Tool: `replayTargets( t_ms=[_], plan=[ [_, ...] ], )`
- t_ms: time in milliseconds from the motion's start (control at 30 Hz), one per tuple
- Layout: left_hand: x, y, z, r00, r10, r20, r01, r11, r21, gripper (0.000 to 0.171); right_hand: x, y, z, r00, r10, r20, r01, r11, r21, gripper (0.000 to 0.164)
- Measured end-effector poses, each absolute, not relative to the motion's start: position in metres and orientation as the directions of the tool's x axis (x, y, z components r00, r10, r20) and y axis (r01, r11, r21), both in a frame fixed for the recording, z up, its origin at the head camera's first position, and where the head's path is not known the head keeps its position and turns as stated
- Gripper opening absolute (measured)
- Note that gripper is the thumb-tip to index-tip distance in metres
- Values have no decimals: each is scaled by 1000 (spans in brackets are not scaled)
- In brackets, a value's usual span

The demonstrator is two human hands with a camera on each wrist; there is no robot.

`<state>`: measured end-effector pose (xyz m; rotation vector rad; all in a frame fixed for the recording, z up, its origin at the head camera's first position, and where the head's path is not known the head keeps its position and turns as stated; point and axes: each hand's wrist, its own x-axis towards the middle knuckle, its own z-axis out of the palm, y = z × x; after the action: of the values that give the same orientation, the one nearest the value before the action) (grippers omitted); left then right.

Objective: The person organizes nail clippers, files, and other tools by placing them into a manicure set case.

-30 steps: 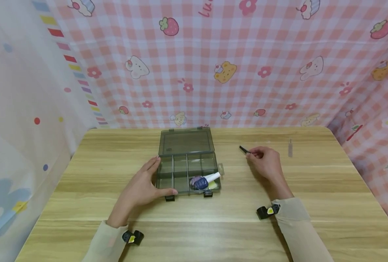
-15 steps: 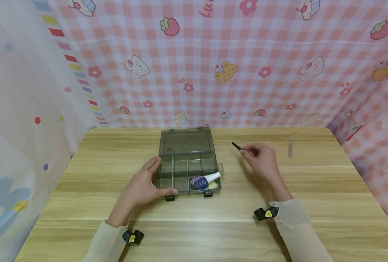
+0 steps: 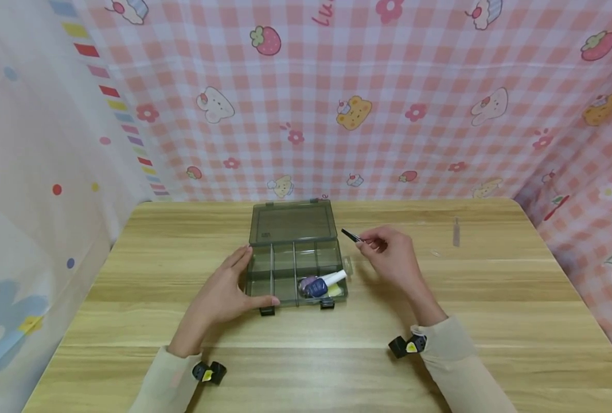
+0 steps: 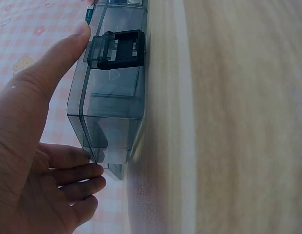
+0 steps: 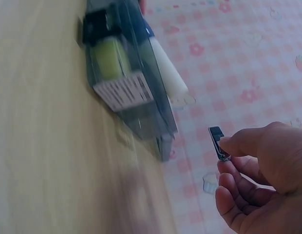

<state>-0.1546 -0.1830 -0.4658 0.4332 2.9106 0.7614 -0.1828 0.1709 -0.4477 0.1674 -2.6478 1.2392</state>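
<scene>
A smoky clear compartment box lies on the table with its lid tipped back. My left hand holds its left side, fingers along the left wall and thumb across the front rim. Between thumb and fingertips, my right hand pinches a small black-and-silver nail clipper, raised just right of the lid. Inside the front right compartment, a dark blue nail polish bottle leans with its white cap over the side. A purple item and a yellow-green one lie beside it.
A slim clear tube-like piece lies on the wooden table at the back right. A tiny clear scrap is nearer the right hand. Two black latches jut from the box's front. Patterned cloth stands behind the table.
My right hand has moved left with the nail clipper, from out over the table to beside the box's lid. My left hand and the box have stayed put.
</scene>
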Motion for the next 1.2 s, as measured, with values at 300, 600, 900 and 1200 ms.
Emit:
replayTargets(
  t_ms=[300, 600, 900, 1200],
  plan=[
    [-155, -183, -466, -955, 295, -30, 242, 832, 499, 133, -171, 144, -448, -968, -80, 239, -237, 611, -755, 14],
    [-155, -184, -467, -957, 291, -15, 246, 832, 497, 134, -159, 122, -451, -953, -142, 267, -297, 602, -741, 8],
    [-155, -188, -465, -953, 301, -14, 255, 829, 498, 134, -152, 107, -451, -934, -166, 316, -351, 577, -737, 7],
    [-156, -186, -465, -950, 311, -32, 253, 824, 507, 134, -146, 100, -446, -933, -177, 314, -357, 575, -736, 8]
  ],
)
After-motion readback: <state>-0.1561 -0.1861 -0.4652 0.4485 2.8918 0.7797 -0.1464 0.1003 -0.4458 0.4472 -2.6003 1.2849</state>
